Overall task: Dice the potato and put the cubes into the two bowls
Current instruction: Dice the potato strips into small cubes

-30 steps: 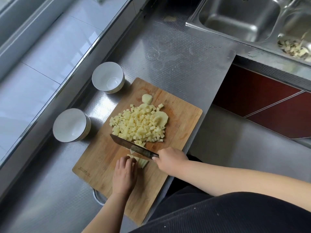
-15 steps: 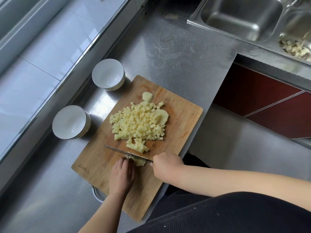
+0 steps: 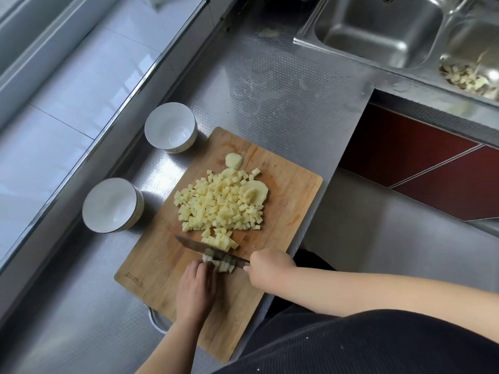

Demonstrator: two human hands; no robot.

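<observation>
Where the head camera looks down on your work, you have two white bowls: the far bowl (image 3: 170,127) stands beside the top left corner of the wooden cutting board (image 3: 151,261), and the near bowl (image 3: 112,205) stands beside the board's left edge, both on the steel counter (image 3: 283,85) and neither holding any potato. There is one heap of potato cubes (image 3: 220,205) in the middle of the board, and with it two uncut rounded end pieces: a small one (image 3: 233,160) just beyond the heap and a larger one (image 3: 255,192) at its right side. There is one knife (image 3: 209,251), lying across the board on the near side of the heap, its tip pointing left.

Your right hand (image 3: 270,269) comes in from the right with the forearm nearly level, fingers curled round the knife handle, which the hand hides. Your left hand (image 3: 195,288) reaches up from the lower edge, palm down, its fingers bent and pressed onto a bundle of potato strips (image 3: 220,263). That bundle lies just beyond your left fingertips, touching them, and sits directly under the blade, close to the handle end. A few fresh cubes lie on the far side of the blade, touching the heap.

A double sink (image 3: 378,28) sits at the top right; its right basin holds pale scraps (image 3: 464,76).
</observation>
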